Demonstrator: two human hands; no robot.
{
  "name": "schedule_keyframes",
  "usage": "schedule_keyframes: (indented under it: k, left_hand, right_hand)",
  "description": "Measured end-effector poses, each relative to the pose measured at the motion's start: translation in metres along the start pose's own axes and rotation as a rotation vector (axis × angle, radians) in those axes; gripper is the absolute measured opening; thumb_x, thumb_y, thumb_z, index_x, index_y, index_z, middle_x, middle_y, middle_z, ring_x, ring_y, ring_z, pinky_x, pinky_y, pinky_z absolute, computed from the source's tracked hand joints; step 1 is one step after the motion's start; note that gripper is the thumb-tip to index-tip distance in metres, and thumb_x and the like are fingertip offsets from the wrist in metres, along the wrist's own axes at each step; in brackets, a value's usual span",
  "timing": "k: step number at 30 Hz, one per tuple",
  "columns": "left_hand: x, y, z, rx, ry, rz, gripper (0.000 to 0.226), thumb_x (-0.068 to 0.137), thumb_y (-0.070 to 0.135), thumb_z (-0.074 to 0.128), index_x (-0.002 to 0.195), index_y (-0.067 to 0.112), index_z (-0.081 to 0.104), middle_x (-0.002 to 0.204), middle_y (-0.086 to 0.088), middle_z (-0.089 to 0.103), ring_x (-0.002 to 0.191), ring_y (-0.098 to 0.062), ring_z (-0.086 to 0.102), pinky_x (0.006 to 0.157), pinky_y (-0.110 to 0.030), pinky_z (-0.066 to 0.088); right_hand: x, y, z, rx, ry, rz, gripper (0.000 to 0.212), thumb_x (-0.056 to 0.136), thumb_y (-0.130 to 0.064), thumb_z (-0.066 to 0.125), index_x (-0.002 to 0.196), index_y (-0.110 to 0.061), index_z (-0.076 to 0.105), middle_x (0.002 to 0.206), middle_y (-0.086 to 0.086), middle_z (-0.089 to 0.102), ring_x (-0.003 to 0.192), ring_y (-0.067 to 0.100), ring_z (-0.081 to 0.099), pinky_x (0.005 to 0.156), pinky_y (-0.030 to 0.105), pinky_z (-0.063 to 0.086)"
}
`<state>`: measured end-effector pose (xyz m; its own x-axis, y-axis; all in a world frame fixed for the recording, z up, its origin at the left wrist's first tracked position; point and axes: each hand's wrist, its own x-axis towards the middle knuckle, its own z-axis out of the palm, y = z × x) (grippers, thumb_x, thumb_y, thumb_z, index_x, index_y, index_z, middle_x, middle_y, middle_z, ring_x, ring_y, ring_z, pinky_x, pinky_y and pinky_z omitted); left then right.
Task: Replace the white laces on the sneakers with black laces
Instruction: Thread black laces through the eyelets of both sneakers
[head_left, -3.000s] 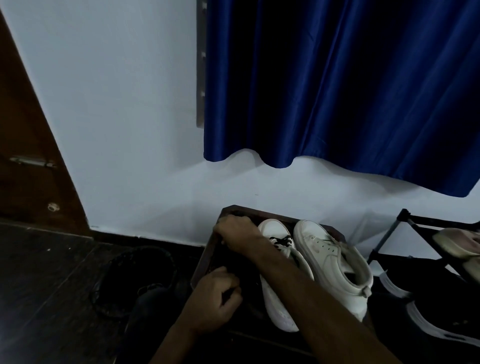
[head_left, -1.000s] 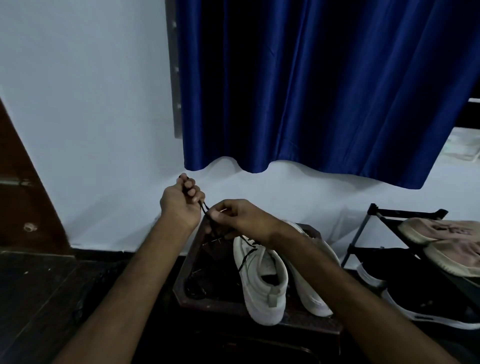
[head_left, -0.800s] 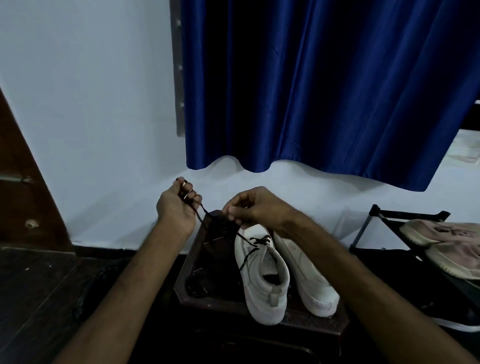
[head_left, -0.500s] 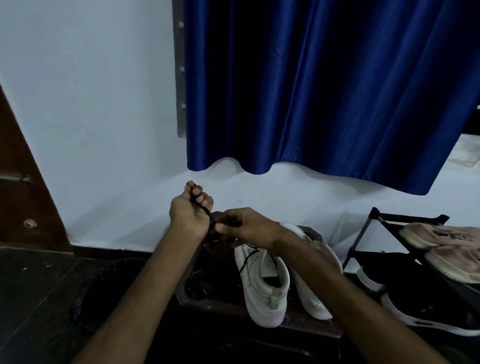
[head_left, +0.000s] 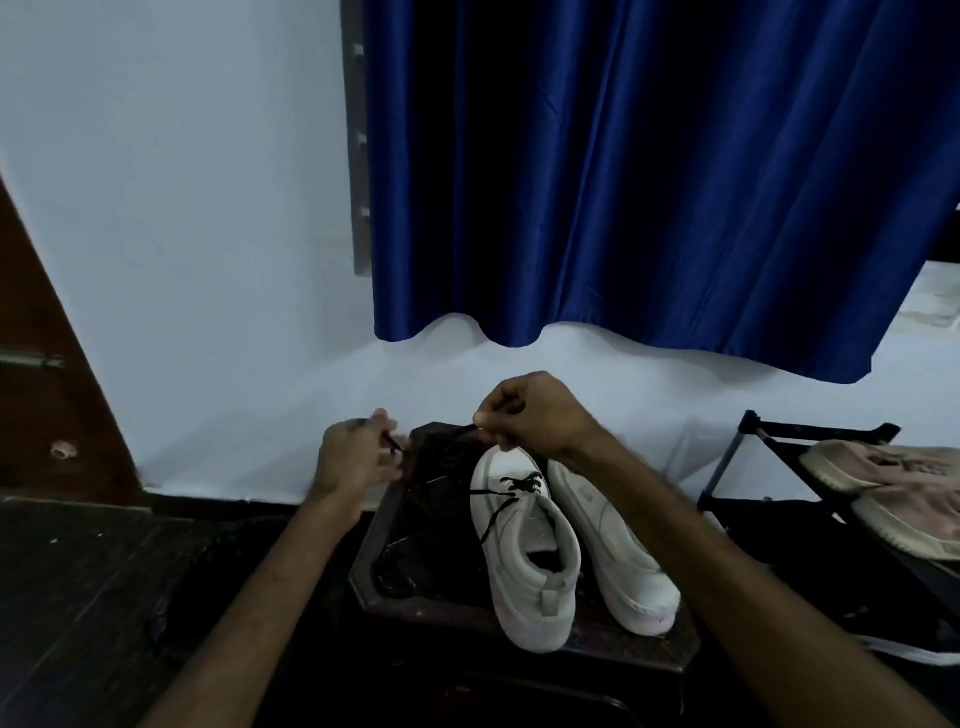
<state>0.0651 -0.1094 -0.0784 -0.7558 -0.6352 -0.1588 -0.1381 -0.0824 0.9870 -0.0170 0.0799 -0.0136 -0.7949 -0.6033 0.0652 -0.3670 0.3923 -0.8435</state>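
Observation:
Two white sneakers stand side by side on a dark wooden stool (head_left: 447, 605), heels toward me. The left sneaker (head_left: 524, 551) has a black lace (head_left: 511, 488) threaded through its front eyelets, with a loose strand trailing down its side. The right sneaker (head_left: 613, 545) shows no lace. My left hand (head_left: 356, 457) pinches one end of the black lace, left of the stool's far corner. My right hand (head_left: 535, 415) pinches the other end above the left sneaker's toe. Both hands are raised and apart.
A black metal shoe rack (head_left: 810, 499) with pinkish shoes (head_left: 893, 467) stands at the right. A blue curtain (head_left: 649, 182) hangs over the white wall behind. A wooden door (head_left: 47, 395) is at the left. A dark bundle (head_left: 208, 577) lies on the dark floor left of the stool.
My hands have moved apart: the right hand rose over the sneaker's toe and the left drew left, pulling the black lace ends outward.

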Motion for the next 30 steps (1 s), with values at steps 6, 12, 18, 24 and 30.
schedule_keyframes:
  k: [6,12,18,24,30]
  left_hand:
    - [-0.027,0.009,0.027,0.434,-0.101,0.576,0.023,0.1,0.027,0.049,0.11,0.016,0.066,0.107,0.002,0.069,0.097,-0.017,0.064,0.087,-0.03,0.048]
    - [-0.028,-0.001,0.059,0.283,-0.386,0.414,0.022,0.095,0.025,0.056,0.088,0.02,0.076,0.08,0.006,0.074,0.064,-0.01,0.064,0.071,-0.032,0.054]
    - [-0.033,-0.022,0.072,0.277,-0.341,0.366,0.018,0.089,0.014,0.065,0.076,0.018,0.077,0.076,0.009,0.073,0.075,-0.002,0.066,0.074,-0.025,0.051]
    - [-0.042,-0.037,0.095,0.303,-0.339,0.37,0.017,0.087,0.027,0.067,0.086,0.015,0.079,0.078,0.0,0.075,0.081,-0.015,0.071,0.08,-0.042,0.056]
    - [-0.043,-0.045,0.107,0.334,-0.347,0.352,0.023,0.082,0.038,0.066,0.08,0.018,0.078,0.072,0.005,0.074,0.076,-0.011,0.071,0.078,-0.042,0.056]
  right_hand:
    - [-0.003,-0.001,-0.002,-0.154,0.001,-0.084,0.014,0.087,0.008,0.06,0.088,-0.005,0.067,0.07,0.009,0.072,0.062,0.017,0.069,0.062,0.025,0.058]
    - [-0.019,0.009,-0.002,-0.245,0.112,-0.111,0.016,0.084,-0.004,0.07,0.085,-0.006,0.055,0.07,0.012,0.072,0.056,0.02,0.068,0.058,0.028,0.056]
    - [-0.047,0.042,-0.023,-0.528,0.048,0.055,0.027,0.084,-0.042,0.071,0.096,-0.018,0.068,0.091,-0.003,0.071,0.085,0.012,0.065,0.08,0.032,0.054]
    - [-0.073,0.055,-0.015,-0.702,0.022,0.143,0.031,0.091,-0.053,0.051,0.099,-0.029,0.069,0.094,-0.007,0.072,0.089,0.012,0.065,0.079,0.031,0.048]
    - [-0.076,0.067,-0.013,-0.555,0.178,0.188,0.028,0.095,-0.031,0.051,0.084,-0.012,0.07,0.076,0.004,0.068,0.073,0.018,0.06,0.062,0.027,0.033]
